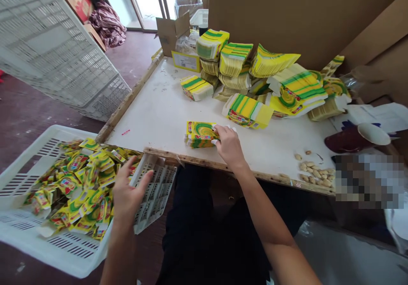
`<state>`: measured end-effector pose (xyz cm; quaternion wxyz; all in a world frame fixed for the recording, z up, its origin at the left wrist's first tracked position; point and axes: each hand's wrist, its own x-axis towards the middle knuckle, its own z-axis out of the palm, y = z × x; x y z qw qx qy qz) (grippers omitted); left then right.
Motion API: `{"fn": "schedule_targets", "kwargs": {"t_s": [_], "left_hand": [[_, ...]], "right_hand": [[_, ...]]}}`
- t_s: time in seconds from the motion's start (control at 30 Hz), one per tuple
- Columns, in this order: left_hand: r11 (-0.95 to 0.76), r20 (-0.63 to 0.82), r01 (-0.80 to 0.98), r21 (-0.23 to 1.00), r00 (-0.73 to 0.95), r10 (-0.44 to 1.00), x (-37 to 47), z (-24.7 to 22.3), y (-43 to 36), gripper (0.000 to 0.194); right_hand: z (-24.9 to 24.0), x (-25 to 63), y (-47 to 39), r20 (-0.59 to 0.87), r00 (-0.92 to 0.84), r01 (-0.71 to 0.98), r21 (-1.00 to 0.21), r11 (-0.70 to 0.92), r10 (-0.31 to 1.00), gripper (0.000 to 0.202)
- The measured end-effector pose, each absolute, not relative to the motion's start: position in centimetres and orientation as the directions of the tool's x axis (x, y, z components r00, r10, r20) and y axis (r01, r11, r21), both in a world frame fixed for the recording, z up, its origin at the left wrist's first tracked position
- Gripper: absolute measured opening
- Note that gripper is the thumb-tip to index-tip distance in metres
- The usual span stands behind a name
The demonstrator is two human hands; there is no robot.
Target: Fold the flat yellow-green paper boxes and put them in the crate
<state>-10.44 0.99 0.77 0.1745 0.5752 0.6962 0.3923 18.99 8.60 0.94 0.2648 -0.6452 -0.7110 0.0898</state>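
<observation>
On the white tabletop, near its front edge, lies a short stack of flat yellow and green cartons (199, 134). My right hand (228, 145) has its fingers closed around the right end of that stack. White coverings show on some of its fingertips. My left hand (129, 191) is over the right side of a white plastic basket (79, 266), thumb and fingers apart, with nothing in it. Many small yellow cartons (91, 187) fill the basket in a loose heap.
Bundles of flat cartons (236, 59) are piled at the table's back. Several peanuts (315, 172) and a dark red mug (344, 138) are at the right. A tall white crate (63, 47) leans at the left. An open cardboard box (168, 36) stands at the far corner.
</observation>
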Motion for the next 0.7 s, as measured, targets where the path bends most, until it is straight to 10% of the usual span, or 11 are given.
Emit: {"fn": "schedule_targets", "kwargs": {"t_s": [0.23,0.4,0.5,0.7], "left_hand": [[-0.057,0.058,-0.043,0.997,0.008,0.998,-1.5,-0.9,1.1,0.080],[-0.214,0.088,-0.541,0.813,-0.249,0.964,1.7,1.9,1.7,0.060],[-0.325,0.152,-0.548,0.771,-0.337,0.929,1.9,2.9,2.2,0.054],[-0.232,0.125,-0.381,0.895,-0.285,0.950,1.7,1.1,2.0,0.073]], "right_hand": [[2.8,17.4,4.2,0.337,-0.080,0.729,-0.622,0.286,0.938,0.049],[2.6,13.1,-0.8,0.146,-0.326,0.068,-0.982,0.177,0.934,0.046],[1.7,11.3,-1.9,0.059,-0.371,-0.219,-0.975,-0.026,0.927,0.053],[0.6,12.0,-0.9,-0.091,-0.215,-0.207,-0.969,-0.137,0.972,0.032]]}}
